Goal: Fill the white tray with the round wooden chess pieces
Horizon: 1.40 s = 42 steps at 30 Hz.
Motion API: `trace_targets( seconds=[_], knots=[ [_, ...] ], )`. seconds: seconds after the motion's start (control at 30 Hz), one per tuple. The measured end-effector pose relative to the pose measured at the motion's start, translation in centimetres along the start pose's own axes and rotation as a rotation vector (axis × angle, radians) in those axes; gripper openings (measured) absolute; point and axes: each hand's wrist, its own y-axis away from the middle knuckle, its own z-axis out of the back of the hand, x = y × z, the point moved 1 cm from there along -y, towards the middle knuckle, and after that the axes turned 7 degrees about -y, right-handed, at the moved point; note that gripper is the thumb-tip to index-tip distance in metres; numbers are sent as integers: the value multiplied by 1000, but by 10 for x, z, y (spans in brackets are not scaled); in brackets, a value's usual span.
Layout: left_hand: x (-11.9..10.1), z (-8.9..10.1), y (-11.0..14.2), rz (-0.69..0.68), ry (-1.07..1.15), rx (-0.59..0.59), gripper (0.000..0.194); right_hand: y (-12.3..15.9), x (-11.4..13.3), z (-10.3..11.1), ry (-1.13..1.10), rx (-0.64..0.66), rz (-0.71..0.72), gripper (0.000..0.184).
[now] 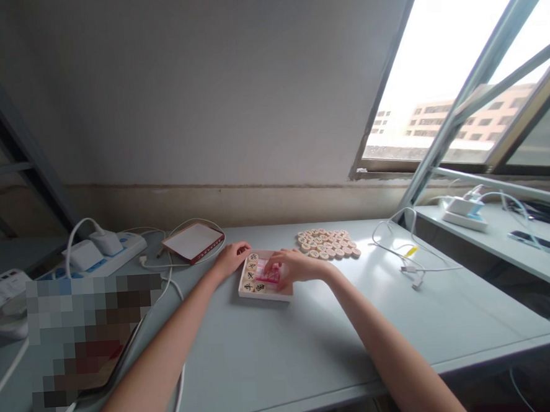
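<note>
A shallow white box (266, 296) lies on the desk in front of me. Along its left side and near corner sit several round wooden Chinese chess pieces (250, 274) with dark characters, and a pink-printed sheet (270, 273) shows in its middle. My left hand (232, 259) rests at the box's far left corner, its fingers loosely bent and apart by the rim. Over the right part of the box, my right hand (293, 266) reaches down with fingers drawn together; whatever is between them is hidden. Beyond it, more chess pieces (326, 243) lie grouped flat on the desk.
The red-edged box lid (194, 242) lies upturned at back left, a white cable around it. Power strips (119, 246) with plugs and a blurred-out dark-edged object (97, 341) occupy the left. Loose white cables (412, 269) lie on the right, near a metal frame post (414, 191).
</note>
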Motion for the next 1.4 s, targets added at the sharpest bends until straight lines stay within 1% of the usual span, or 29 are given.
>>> trace_targets(
  seconds=[0.07,0.13,0.23,0.3,0.33,0.43,0.53,0.6,0.67,0.73,0.8,0.83,0.9,0.97,1.03,1.17,1.27,1.33,1.4],
  knots=[
    [1,0,-1,4,-1,-9,26,-4,9,-8,114,6,8,40],
    [1,0,-1,3,0,-9,26,-8,15,-15,172,-27,17,42],
    [1,1,0,0,-2,-11,26,-12,22,-25,198,-84,77,32],
    [0,2,1,-4,1,-15,26,-14,26,-29,186,-95,123,25],
    [0,2,1,-4,4,-14,26,-14,26,-29,177,-92,130,25],
    [-1,2,1,1,19,-2,26,-9,18,-18,140,-91,78,24],
    [0,2,1,-15,36,-9,26,5,3,7,66,-156,5,19],
    [0,1,1,-26,43,-8,26,13,-6,20,6,-198,-19,23],
    [0,1,0,-31,45,-5,26,16,-8,24,-22,-210,-26,30],
    [-1,1,1,-36,40,-9,27,11,-2,16,3,-168,-16,35],
    [-1,2,1,-34,30,-9,27,1,8,-1,58,-102,21,38],
    [-1,2,1,-32,24,-5,26,-4,14,-11,80,-86,57,36],
    [-1,2,1,-26,13,-1,26,-13,24,-26,101,-92,119,28],
    [-2,3,1,-18,8,-1,26,-17,26,-31,101,-112,129,27],
    [-2,3,2,-13,13,-1,26,-14,20,-24,88,-130,79,29],
    [-2,2,2,-8,29,-1,27,8,-8,10,22,-202,-42,26],
    [-2,2,2,-10,25,-1,27,27,-31,30,53,-191,-146,23],
    [-2,2,1,-10,23,-2,27,36,-42,35,134,-191,-230,21],
    [-1,2,1,-7,22,-4,27,39,-50,34,182,-209,-271,24]
  ],
)
